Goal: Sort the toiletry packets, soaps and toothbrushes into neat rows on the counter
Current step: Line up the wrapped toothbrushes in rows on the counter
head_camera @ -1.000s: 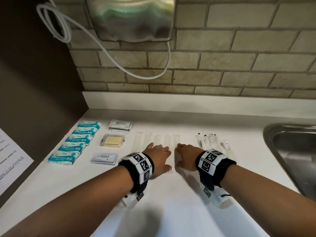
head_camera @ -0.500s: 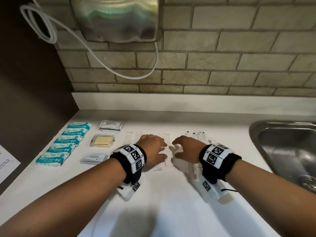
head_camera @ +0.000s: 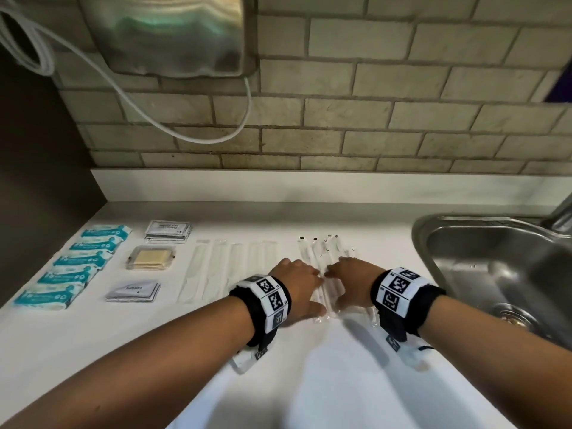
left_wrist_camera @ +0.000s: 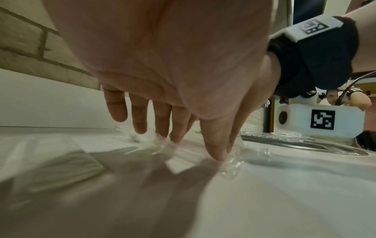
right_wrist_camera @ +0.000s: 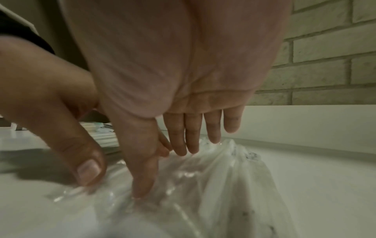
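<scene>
Several toothbrushes in clear wrappers [head_camera: 323,258] lie side by side on the white counter [head_camera: 278,366], left of the sink. My left hand [head_camera: 298,278] and right hand [head_camera: 351,278] rest on them, thumbs close together. In the left wrist view the straight fingers [left_wrist_camera: 177,128] touch crinkled clear wrap [left_wrist_camera: 234,161]. The right wrist view shows straight fingers [right_wrist_camera: 193,138] and a thumb pressing the toothbrush wrappers [right_wrist_camera: 223,185]. Neither hand grips anything. A row of flat clear packets [head_camera: 216,267] lies to the left.
Teal packets [head_camera: 77,263] form a column at the far left. Beside them lie grey sachets [head_camera: 168,232], a wrapped yellow soap [head_camera: 151,257] and more grey sachets [head_camera: 133,291]. A steel sink [head_camera: 495,267] is on the right, a brick wall [head_camera: 371,119] behind.
Both hands have slid right, off the flat clear packets and onto the wrapped toothbrushes. The head view has swung right, showing more of the sink.
</scene>
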